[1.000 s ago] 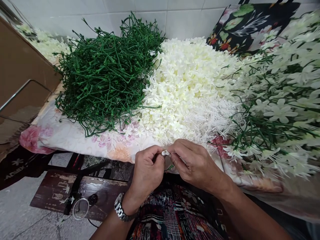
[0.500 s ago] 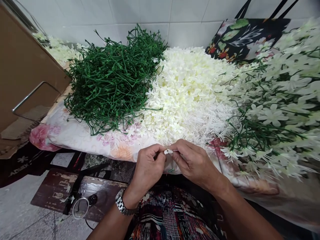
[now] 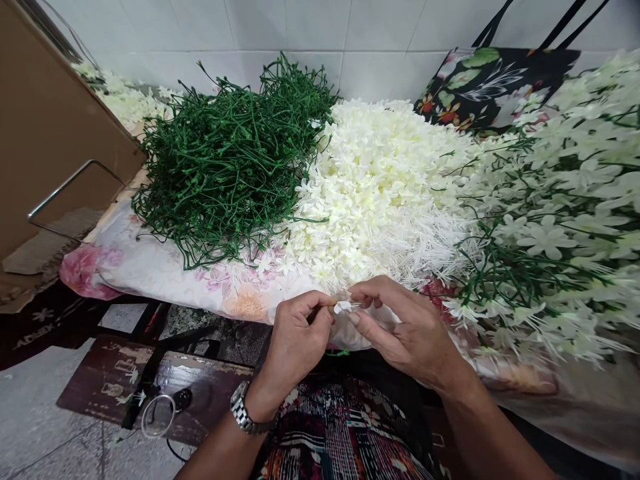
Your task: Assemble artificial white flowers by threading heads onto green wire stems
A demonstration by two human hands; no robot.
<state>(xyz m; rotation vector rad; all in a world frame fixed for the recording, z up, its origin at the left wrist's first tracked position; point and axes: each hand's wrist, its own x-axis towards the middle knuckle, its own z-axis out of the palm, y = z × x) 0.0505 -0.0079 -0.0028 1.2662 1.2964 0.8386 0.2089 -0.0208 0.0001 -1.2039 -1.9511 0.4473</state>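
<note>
White flower (image 3: pixel 343 307) | pinched in left hand (image 3: pixel 304 335) fingertips | right hand (image 3: pixel 414 331) just beside

From where I stand, cool white light is brightest on the heap of small cream-white blossoms (image 3: pixel 380 173) just beyond the grip, nearly bleaching the petals. The tiny white flower (image 3: pixel 341 307) in the left hand (image 3: pixel 300 340) looks too pale for fine detail. Left of the grip, the dark green wiry stems (image 3: pixel 230 173) hold deep shadows. Far right, white green-stemmed flowers (image 3: pixel 590 227) stretch and blur edgeward.
</note>
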